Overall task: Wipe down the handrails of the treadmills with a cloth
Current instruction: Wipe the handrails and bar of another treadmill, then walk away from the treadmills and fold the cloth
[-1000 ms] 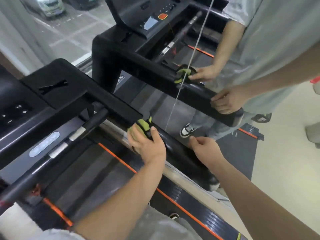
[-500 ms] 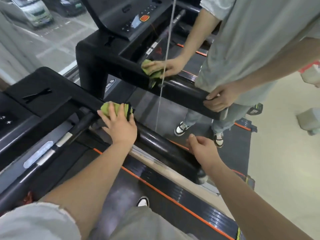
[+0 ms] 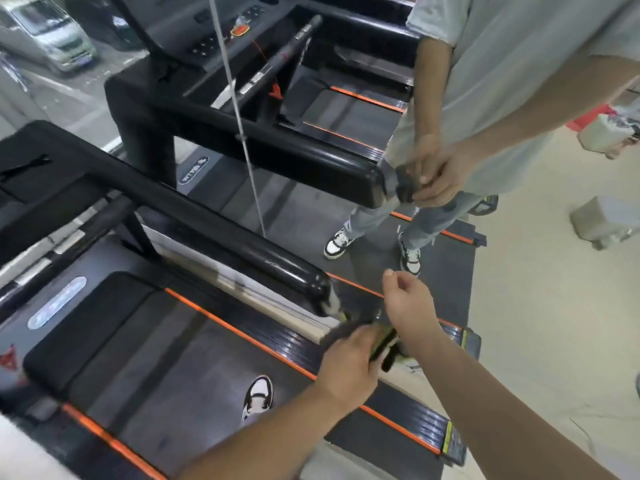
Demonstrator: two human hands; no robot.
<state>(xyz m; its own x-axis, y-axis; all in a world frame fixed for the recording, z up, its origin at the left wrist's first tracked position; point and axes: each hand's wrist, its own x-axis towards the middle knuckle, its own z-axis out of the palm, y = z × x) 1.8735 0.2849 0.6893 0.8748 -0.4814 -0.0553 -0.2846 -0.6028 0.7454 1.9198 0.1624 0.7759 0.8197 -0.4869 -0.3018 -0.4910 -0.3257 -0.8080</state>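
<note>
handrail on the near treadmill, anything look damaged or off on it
Only its end stands out: the handrail tip shows a pale grey patch against the glossy black, maybe wear or a scuffed cap; blur hides which. The left hand grips the cloth just past it, off the rail.
</note>
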